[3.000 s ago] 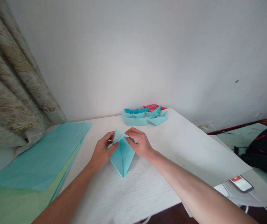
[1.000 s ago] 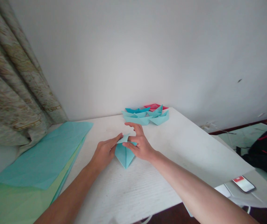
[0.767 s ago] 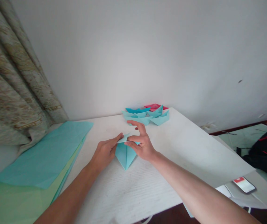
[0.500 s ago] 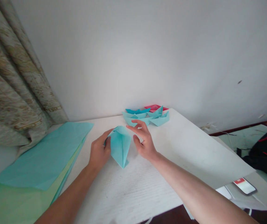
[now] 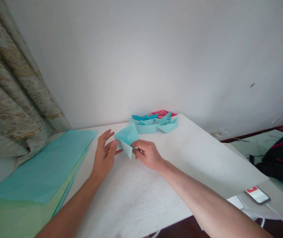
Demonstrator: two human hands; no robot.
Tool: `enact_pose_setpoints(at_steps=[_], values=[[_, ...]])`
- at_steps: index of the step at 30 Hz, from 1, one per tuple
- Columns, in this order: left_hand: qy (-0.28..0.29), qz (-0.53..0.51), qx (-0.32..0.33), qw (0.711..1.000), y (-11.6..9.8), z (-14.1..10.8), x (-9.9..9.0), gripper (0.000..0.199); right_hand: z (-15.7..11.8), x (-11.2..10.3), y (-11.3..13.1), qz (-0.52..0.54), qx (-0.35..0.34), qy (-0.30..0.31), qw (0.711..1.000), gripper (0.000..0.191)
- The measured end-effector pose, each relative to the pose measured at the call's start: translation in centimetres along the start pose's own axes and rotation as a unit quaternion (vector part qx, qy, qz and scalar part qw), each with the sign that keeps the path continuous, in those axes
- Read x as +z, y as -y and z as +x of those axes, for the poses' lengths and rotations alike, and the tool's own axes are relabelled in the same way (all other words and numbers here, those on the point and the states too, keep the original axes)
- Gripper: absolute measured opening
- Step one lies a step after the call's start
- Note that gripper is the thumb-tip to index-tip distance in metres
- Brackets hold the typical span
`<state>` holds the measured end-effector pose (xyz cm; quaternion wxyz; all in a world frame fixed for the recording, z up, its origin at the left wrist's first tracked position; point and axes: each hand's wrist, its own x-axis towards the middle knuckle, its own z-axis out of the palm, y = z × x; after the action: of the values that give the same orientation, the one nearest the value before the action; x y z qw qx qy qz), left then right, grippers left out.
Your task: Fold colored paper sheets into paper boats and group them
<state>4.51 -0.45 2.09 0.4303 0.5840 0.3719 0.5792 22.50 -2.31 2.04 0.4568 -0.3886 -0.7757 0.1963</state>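
Over the desk (image 5: 126,198), inside its near edge, my right hand (image 5: 147,154) pinches folded paper (image 5: 128,135), my left hand (image 5: 105,155) half open alongside.

Both bare forearms reach in over the near edge of the counter (image 5: 121,205), the left forearm (image 5: 73,201) slanting rightward and the right forearm (image 5: 195,195) leftward. The left grip (image 5: 104,157) is loosely open, palm turned inward, fingers parted and bent. The right grip (image 5: 148,153) faces it, a little apart, wrist nearly straight, fingers curled in a pinch.
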Motion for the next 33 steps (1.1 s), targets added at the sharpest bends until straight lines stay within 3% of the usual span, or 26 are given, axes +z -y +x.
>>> enact_pose_setpoints(at_steps=[4,8,12,15,18,24,33], values=[[0.06,0.047,0.051,0.996,0.26,-0.46,0.03,0.049,0.0,0.26,-0.08,0.04,0.096,-0.034,0.994,0.017],[0.119,0.134,0.085,0.98,0.41,-0.69,-0.14,0.025,0.05,0.27,0.07,0.065,0.101,-0.028,0.992,0.013],[0.113,0.186,0.138,0.966,0.38,-0.66,-0.1,0.007,0.07,0.16,0.04,0.059,0.087,-0.028,0.994,0.023],[0.1,0.204,0.187,0.956,0.35,-0.62,-0.02,0.006,0.0,0.2,0.06,0.046,0.081,-0.031,0.995,0.034],[0.091,0.22,0.224,0.945,0.26,-0.62,0.01,0.005,-0.07,0.25,0.2,0.036,0.086,-0.03,0.995,0.031],[0.067,0.232,0.25,0.938,0.06,-0.62,-0.16,0.006,0.04,0.07,0.34,-0.072,0.072,-0.057,0.993,0.037],[0.138,0.266,0.302,0.905,0.05,-0.64,-0.44,0.011,0.02,-0.21,0.3,-0.131,0.036,-0.059,0.989,0.027]])
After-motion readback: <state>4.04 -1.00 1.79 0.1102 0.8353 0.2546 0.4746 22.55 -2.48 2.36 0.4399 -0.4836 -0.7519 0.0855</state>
